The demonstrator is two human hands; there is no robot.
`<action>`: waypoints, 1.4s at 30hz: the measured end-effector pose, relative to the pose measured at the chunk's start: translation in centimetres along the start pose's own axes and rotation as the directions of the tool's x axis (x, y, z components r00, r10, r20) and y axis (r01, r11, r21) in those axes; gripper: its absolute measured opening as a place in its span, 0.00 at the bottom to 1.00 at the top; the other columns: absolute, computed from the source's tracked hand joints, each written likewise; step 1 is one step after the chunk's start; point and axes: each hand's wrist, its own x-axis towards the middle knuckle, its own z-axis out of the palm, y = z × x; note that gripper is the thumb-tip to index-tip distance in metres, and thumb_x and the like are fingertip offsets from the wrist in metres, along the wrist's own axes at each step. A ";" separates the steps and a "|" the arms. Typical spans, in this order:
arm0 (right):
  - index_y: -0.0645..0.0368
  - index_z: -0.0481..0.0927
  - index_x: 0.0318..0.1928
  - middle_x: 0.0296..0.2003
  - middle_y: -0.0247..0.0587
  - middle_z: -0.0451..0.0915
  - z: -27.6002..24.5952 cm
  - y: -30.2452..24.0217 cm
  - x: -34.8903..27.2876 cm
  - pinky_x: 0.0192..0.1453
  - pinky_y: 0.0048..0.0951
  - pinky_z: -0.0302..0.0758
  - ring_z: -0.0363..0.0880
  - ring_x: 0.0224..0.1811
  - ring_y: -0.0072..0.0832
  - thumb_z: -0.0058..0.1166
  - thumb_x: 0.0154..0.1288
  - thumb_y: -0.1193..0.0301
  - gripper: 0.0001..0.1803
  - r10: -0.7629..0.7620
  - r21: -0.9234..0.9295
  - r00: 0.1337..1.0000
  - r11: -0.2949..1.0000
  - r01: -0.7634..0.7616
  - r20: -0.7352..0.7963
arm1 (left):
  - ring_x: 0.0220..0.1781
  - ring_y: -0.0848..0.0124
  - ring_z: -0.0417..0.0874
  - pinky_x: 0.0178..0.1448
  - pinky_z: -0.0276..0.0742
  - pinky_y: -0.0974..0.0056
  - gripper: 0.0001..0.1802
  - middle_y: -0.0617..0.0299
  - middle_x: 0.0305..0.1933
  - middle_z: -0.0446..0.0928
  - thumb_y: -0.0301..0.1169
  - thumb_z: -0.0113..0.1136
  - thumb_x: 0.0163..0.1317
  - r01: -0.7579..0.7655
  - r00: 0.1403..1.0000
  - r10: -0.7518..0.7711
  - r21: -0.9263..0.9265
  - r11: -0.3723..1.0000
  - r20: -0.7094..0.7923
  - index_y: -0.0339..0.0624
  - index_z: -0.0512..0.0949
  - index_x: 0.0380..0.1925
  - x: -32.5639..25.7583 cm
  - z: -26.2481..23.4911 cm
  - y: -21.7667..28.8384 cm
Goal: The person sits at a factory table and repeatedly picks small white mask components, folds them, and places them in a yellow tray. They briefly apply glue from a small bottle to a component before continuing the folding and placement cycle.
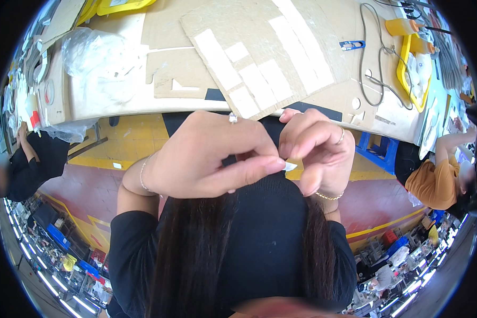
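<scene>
Across the upper view a table (111,106) is curving. Before it, a small white scrap (290,166) is poking from the pinching left hand (209,151), which is arching, its fingertips hiding behind the thumb. The right hand (326,143) is curling alongside, thumb standing apart from fingers; whether it is touching the scrap is unclear. Beyond, a cardboard sheet (238,26) is running out of view.

Black short-sleeved top (267,233), finely ribbed, long dark hair (193,249) down both sides, left hand (212,153) wears thin chain bracelet (142,175) plus small pale ornament (232,118), right hand (326,148) gold-toned bracelet (329,196) and slim ring (341,137).
</scene>
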 end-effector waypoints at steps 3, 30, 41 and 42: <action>0.64 0.83 0.33 0.33 0.38 0.80 0.0 -0.1 -0.4 0.46 0.25 0.71 0.76 0.37 0.25 0.68 0.56 0.68 0.11 0.105 0.082 0.990 0.992 -0.097 -0.091 | 0.16 0.82 0.72 0.22 0.64 0.73 0.09 0.68 0.17 0.74 0.31 0.60 0.67 0.121 0.989 -0.136 -0.210 0.970 -0.058 0.38 0.78 0.30 0.0 0.3 -0.3; 0.63 0.71 0.55 0.42 0.38 0.74 -0.8 3.5 0.8 0.53 0.27 0.73 0.77 0.42 0.23 0.67 0.58 0.74 0.26 -0.072 -0.499 0.972 0.865 -0.050 -0.223 | 0.35 0.65 0.82 0.42 0.76 0.63 0.14 0.56 0.37 0.84 0.37 0.65 0.60 0.595 0.417 0.275 0.489 0.638 -0.866 0.43 0.85 0.43 4.6 -20.4 -15.4; 0.63 0.79 0.42 0.37 0.39 0.77 -1.3 3.5 1.6 0.46 0.23 0.73 0.77 0.38 0.23 0.63 0.61 0.77 0.09 -0.082 -0.640 0.964 0.761 -0.103 -0.253 | 0.48 0.55 0.78 0.54 0.73 0.56 0.12 0.54 0.46 0.78 0.36 0.64 0.59 0.341 0.835 0.062 0.602 0.722 -0.547 0.43 0.84 0.39 5.2 -13.6 -17.3; 0.63 0.79 0.41 0.37 0.39 0.77 -1.3 3.5 1.8 0.46 0.24 0.73 0.77 0.37 0.24 0.63 0.60 0.77 0.09 -0.079 -0.649 0.970 0.755 -0.092 -0.230 | 0.49 0.56 0.77 0.54 0.72 0.56 0.11 0.55 0.46 0.77 0.35 0.65 0.58 0.285 0.884 0.030 0.589 0.756 -0.467 0.42 0.83 0.37 4.7 -10.7 -16.8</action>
